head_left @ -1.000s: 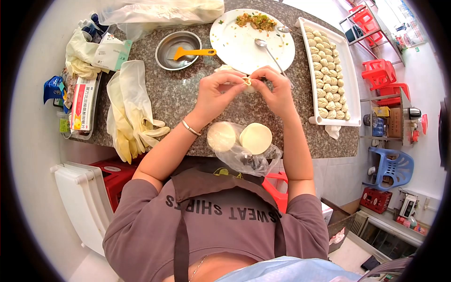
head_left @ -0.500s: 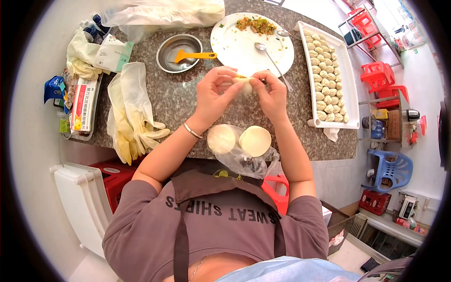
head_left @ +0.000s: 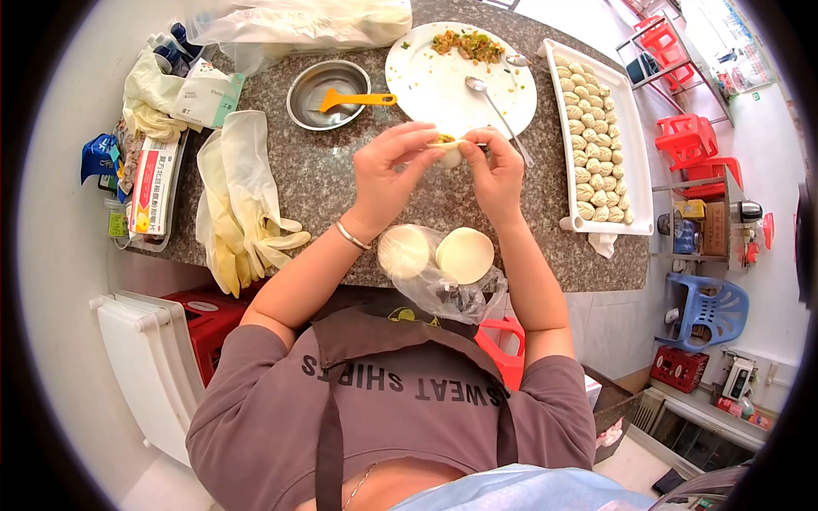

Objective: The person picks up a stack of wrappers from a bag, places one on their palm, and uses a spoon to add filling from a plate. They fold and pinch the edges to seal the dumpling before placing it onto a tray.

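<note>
A half-folded dumpling (head_left: 451,157) is held up between my two hands, with some filling showing at its top. My left hand (head_left: 392,168) pinches its left side, and the fingertips of my right hand (head_left: 495,170) grip the right edge. Just beyond my hands lies a white plate (head_left: 417,89) bearing chopped filling (head_left: 468,46) and a metal spoon (head_left: 498,119). Closer to my body, two stacks of round dough wrappers (head_left: 464,255) rest on a clear plastic bag (head_left: 443,297).
On the right stands a white tray (head_left: 641,217) of pleated dumplings (head_left: 592,140). A metal bowl (head_left: 298,94) with a yellow brush (head_left: 362,100) sits left of the plate. Pale gloves (head_left: 241,204) hang over the left table edge, near boxes (head_left: 153,187).
The dumpling's filling shows a little more between my fingers. Both hands stay in nearly the same place, and the whole view has shifted very slightly.
</note>
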Available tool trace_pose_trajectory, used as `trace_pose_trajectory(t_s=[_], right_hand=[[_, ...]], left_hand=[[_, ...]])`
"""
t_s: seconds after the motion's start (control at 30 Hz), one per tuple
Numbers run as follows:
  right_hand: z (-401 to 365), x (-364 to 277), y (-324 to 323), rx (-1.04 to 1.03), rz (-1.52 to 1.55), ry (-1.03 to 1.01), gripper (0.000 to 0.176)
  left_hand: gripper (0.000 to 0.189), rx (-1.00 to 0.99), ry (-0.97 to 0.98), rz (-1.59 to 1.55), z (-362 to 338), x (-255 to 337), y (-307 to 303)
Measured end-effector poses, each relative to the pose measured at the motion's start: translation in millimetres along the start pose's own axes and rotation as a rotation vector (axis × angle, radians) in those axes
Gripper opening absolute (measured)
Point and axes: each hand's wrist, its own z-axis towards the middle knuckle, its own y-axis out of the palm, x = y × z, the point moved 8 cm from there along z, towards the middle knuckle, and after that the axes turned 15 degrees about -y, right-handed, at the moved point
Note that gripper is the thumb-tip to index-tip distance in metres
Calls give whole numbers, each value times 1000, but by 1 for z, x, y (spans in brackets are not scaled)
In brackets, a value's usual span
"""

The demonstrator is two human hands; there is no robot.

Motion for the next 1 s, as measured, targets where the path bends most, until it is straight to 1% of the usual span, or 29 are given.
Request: trace_pose_trajectory(t_s=[0.03, 0.1, 0.13, 0.2, 0.3, 0.37, 0.43, 0.47, 0.53, 0.63, 0.73, 0.8, 0.87, 0.93, 1.0], right_hand=[[0, -1, 0, 4, -12, -5, 6], [1, -3, -1, 5, -32, -12, 5], [1, -5, -2, 5, -51, -20, 5], [2, -7, -2, 3, -76, -33, 5], [6, -12, -2, -20, -111, -57, 5], [7, -10, -8, -40, -123, -67, 6], [3, 11, -3, -171, 114, 179, 6], [2, 11, -4, -171, 114, 181, 6], [12, -7, -4, -229, 4, 55, 8], [13, -10, -3, -248, -39, 18, 7], [9, -8, -2, -184, -44, 42, 7], [8, -11, 1, -189, -65, 31, 7], [10, -12, 2, -195, -84, 19, 7], [11, -18, 4, -216, -121, -47, 7], [9, -14, 2, -188, -142, -32, 7]], left_hand=[[23, -2, -1, 1, 0, 0, 0], [19, 22, 96, 137, -2, 9, 2], [19, 21, 95, 137, -2, 9, 1], [17, -52, 96, 208, -2, 8, 6], [15, -80, 41, 160, 0, 0, 7], [15, -97, 42, 160, 0, -1, 8], [15, -111, 41, 158, 0, -1, 9], [14, -116, 39, 126, -1, 1, 11], [13, -123, 36, 92, -1, 2, 13], [12, -125, 38, 117, -1, 3, 13], [13, -163, 3, 128, -1, 0, 15], [12, -128, -92, 107, 1, -5, 13], [13, -131, -115, 89, 2, -8, 12], [14, -137, -141, 68, 2, -8, 12], [15, -128, -236, 23, 2, -12, 13]])
